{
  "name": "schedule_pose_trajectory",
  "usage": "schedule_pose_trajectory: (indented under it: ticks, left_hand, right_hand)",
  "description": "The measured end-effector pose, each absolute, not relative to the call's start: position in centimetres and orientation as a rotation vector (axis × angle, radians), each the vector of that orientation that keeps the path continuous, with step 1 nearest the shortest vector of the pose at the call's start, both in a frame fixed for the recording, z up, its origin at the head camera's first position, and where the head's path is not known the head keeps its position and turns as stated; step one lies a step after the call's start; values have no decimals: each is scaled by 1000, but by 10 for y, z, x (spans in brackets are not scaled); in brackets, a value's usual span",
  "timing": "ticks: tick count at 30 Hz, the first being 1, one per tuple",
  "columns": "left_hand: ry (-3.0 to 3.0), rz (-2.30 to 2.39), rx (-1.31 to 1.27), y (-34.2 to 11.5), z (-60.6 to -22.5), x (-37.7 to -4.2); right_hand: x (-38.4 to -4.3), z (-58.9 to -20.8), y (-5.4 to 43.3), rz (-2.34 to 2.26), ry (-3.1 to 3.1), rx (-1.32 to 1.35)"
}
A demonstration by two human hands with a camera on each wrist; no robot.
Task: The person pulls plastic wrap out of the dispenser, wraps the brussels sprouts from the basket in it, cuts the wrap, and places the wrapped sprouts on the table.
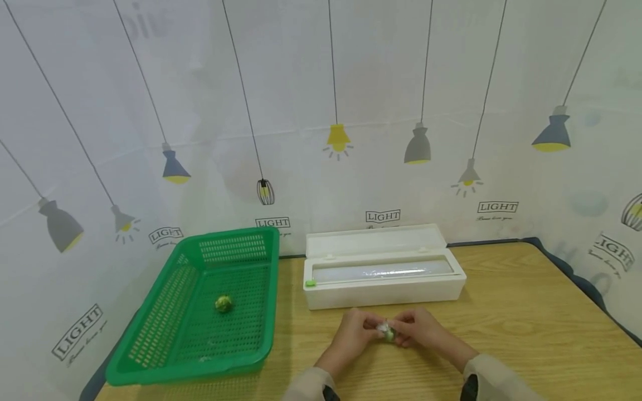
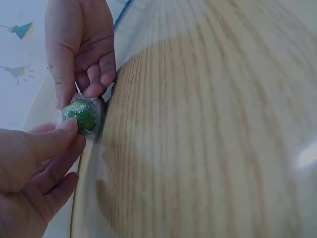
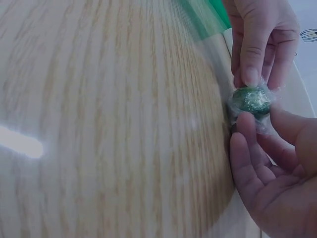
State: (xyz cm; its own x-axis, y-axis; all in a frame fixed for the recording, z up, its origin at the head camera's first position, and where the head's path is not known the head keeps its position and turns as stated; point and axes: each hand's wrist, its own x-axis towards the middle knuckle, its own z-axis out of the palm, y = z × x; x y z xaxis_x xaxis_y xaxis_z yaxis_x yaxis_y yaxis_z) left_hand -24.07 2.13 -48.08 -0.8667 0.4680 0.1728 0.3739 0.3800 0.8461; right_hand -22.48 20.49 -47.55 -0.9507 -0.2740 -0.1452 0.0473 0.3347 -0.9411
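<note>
A small round green item (image 1: 388, 333), loosely wrapped in clear plastic film, is held low over the wooden table between my two hands. My left hand (image 1: 354, 329) pinches its left side with thumb and fingers. From the right, my right hand (image 1: 420, 328) pinches the film and the item. Crinkled film stands out around the green ball (image 2: 81, 116) in the left wrist view. The right wrist view shows the wrapped ball (image 3: 252, 101) between both hands' fingertips. Whether the film closes fully around it I cannot tell.
Behind my hands stands a white cling film box (image 1: 386, 298), lid raised, with a film roll (image 1: 381, 271) inside and a green slider (image 1: 311, 283) at its left. A green basket (image 1: 273, 312) at the left holds one yellowish-green round item (image 1: 223, 303). A printed curtain hangs behind.
</note>
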Motion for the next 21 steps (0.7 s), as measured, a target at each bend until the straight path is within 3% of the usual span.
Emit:
schedule_pose_trajectory:
  ticks: [8,14,21]
  left_hand:
    - [2658,1372,779,22,-483,-243]
    - [2636,1440,887,23,-485,-241]
    - [2482,1497,812,24,-486,-245]
  right_hand:
    - [-228,-477,211,-1531,2398,-446]
    - [-228,-479,211,-1450,2504,-440]
    - [-229,-477,210,-1489,2458,-418]
